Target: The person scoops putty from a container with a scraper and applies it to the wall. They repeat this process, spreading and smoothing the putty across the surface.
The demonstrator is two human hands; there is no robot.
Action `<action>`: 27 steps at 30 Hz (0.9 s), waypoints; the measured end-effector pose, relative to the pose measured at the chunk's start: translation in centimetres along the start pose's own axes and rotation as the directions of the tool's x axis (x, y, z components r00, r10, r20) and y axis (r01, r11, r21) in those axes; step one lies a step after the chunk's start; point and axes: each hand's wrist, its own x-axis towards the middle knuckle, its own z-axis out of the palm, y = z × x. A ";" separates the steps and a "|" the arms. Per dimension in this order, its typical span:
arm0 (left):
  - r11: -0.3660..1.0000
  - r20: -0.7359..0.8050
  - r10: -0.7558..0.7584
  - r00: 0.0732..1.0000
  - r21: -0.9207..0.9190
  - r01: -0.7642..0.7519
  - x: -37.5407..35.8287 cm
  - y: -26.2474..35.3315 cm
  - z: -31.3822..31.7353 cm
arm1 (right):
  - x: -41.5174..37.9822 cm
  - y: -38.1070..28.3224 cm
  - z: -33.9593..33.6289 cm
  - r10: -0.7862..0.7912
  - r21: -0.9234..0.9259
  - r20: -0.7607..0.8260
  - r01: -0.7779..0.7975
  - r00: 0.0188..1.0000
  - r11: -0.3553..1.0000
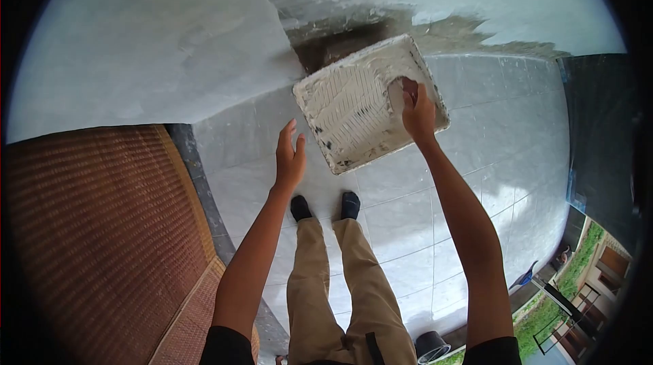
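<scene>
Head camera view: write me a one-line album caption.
Right hand gripping a dark red object at a smeared tray, left hand open and empty, before a patchy wall.

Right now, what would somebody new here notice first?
Probably the large tray smeared with off-white coating, near the middle of the view, with the right hand over its right side, gripping something dark red. Next, the dark, rough-edged patch on the pale wall just beyond the tray, then the brown woven surface at lower left.
</scene>
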 end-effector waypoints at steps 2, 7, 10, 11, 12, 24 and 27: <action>0.999 -0.005 -0.011 1.000 -0.043 0.011 0.4 -1.4 1.4 | 1.6 0.6 1.4 -0.059 -0.022 0.010 0.059 0.998 0.998; 0.996 -0.020 -0.056 0.998 -0.075 0.054 1.6 -3.4 3.8 | 4.7 0.1 4.1 -0.168 -0.097 0.015 0.169 0.986 0.981; 0.993 -0.005 -0.074 0.997 -0.091 0.074 1.9 -4.5 4.5 | 5.6 -0.8 5.0 -0.195 -0.188 0.046 0.200 0.980 0.962; 0.993 0.003 -0.078 0.997 -0.090 0.078 2.0 -4.8 4.8 | 5.7 -1.1 5.2 -0.196 -0.188 0.049 0.202 0.979 0.961; 0.993 0.000 -0.081 0.997 -0.090 0.080 2.0 -4.9 4.9 | 5.8 -1.2 5.5 -0.224 -0.211 0.053 0.231 0.973 0.950; 0.994 0.039 -0.061 0.997 -0.092 0.065 2.3 -5.8 4.4 | 5.6 -1.2 7.3 -0.364 -0.289 0.060 0.365 0.930 0.885; 0.987 0.015 -0.045 0.999 -0.156 0.047 2.2 -5.3 4.3 | 5.1 -1.3 7.0 -0.390 -0.257 0.088 0.399 0.917 0.880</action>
